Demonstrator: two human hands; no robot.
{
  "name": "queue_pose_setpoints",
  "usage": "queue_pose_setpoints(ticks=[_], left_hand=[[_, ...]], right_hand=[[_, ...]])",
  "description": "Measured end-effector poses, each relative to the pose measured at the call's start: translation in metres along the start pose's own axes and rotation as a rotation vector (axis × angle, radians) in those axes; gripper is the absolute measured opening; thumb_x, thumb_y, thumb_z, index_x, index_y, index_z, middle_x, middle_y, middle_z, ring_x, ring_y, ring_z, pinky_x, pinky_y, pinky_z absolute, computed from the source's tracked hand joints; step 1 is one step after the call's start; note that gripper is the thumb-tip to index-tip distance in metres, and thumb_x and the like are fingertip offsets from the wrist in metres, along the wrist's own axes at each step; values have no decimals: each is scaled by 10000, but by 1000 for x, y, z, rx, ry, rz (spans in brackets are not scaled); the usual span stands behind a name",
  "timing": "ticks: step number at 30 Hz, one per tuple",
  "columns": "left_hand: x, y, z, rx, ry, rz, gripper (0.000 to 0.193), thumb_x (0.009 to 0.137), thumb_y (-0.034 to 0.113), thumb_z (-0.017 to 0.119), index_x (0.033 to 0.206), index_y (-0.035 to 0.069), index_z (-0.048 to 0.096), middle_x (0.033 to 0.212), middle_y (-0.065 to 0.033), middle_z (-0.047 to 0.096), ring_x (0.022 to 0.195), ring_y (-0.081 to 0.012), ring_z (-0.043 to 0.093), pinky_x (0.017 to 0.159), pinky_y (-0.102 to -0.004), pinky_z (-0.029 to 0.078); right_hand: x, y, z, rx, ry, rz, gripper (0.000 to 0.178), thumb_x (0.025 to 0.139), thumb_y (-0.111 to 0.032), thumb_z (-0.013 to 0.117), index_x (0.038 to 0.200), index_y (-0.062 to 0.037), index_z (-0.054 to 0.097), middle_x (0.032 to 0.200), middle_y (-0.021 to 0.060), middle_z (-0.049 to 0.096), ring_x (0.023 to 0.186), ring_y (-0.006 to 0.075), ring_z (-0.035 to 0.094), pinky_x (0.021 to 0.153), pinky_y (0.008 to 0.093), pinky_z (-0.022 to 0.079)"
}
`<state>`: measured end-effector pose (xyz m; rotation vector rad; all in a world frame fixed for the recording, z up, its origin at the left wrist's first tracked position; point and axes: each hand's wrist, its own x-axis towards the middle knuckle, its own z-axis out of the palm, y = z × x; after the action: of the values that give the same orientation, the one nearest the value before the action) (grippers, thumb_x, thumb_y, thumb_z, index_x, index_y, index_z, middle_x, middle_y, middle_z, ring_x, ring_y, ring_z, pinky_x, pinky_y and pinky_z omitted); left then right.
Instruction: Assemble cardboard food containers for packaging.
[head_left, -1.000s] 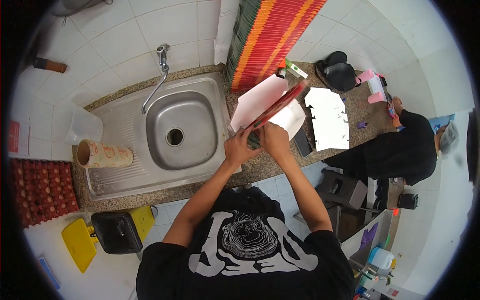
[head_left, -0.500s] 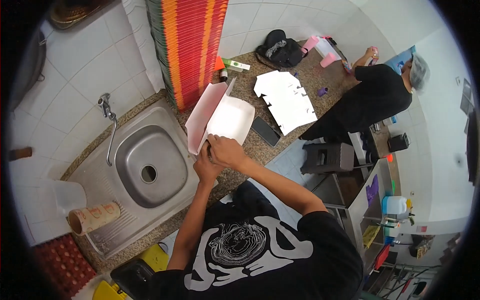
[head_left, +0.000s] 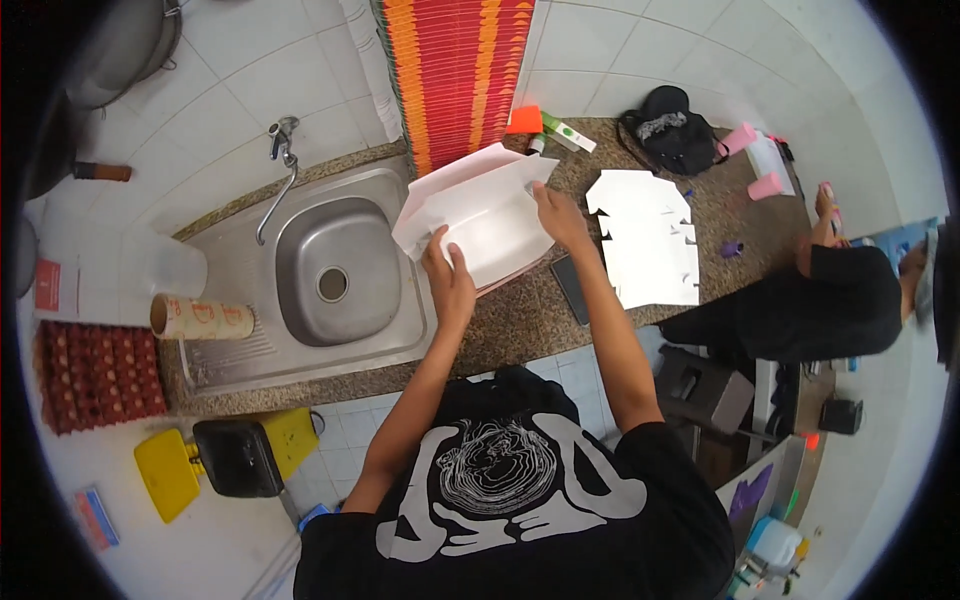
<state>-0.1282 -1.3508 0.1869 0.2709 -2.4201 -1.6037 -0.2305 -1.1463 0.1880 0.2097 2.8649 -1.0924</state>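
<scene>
A partly folded cardboard box [head_left: 492, 245], white inside with a pinkish lid flap, is tilted above the counter beside the sink. My left hand [head_left: 449, 283] grips its near left corner, fingers over the wall. At its right end, my right hand [head_left: 561, 214] pinches the upright side flap. A flat white die-cut cardboard sheet [head_left: 648, 240] lies on the counter to the right of the box. Between that sheet and the box is a dark phone [head_left: 571, 290], partly covered by my right forearm.
A steel sink [head_left: 340, 270] with a tap [head_left: 286, 150] is at left, a patterned paper roll [head_left: 205, 318] on its drainboard. Behind the box stands a red-orange striped stack [head_left: 455, 85]. A black cap [head_left: 672, 130] and pink cups [head_left: 764, 186] lie farther right, near another person [head_left: 830, 300].
My hands have moved apart from one shared corner to opposite ends of the box. The box has turned, its long side now facing me. The whole view has swung leftward.
</scene>
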Motion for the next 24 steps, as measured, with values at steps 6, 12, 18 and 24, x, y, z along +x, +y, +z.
queue_pose_setpoints(ticks=[6, 12, 18, 24], left_hand=[[11, -15, 1, 16, 159, 74, 341, 1072, 226, 312, 1289, 78, 530, 1253, -189, 561, 1188, -358, 513, 1025, -419, 368], [10, -11, 11, 49, 161, 60, 346, 1078, 245, 318, 1254, 76, 564, 1291, -175, 553, 1251, -332, 492, 1068, -388, 344], [7, -16, 7, 58, 132, 92, 382, 1081, 278, 313, 1308, 63, 532, 1343, -157, 526, 1275, -293, 469, 1088, -359, 316], [9, -25, 7, 24, 127, 84, 382, 1080, 268, 317, 1326, 48, 508, 1356, -143, 506, 1286, -272, 448, 1100, -349, 294]], right_hand=[[-14, -11, 8, 15, 137, -116, 394, 1000, -401, 423, 930, -54, 596, 886, 234, 660, 873, 445, 633, 736, 539, 487], [-9, 8, 15, 151, 199, -192, 320, 989, -335, 480, 906, -40, 572, 842, 213, 639, 818, 437, 628, 708, 536, 482], [-9, 26, 28, 478, 220, -124, 299, 966, -320, 537, 943, -27, 592, 854, 203, 641, 807, 401, 633, 742, 489, 481], [-37, 136, -41, 124, 465, -138, 541, 880, -488, 645, 1172, -39, 572, 1153, 169, 611, 1130, 361, 551, 884, 480, 460]])
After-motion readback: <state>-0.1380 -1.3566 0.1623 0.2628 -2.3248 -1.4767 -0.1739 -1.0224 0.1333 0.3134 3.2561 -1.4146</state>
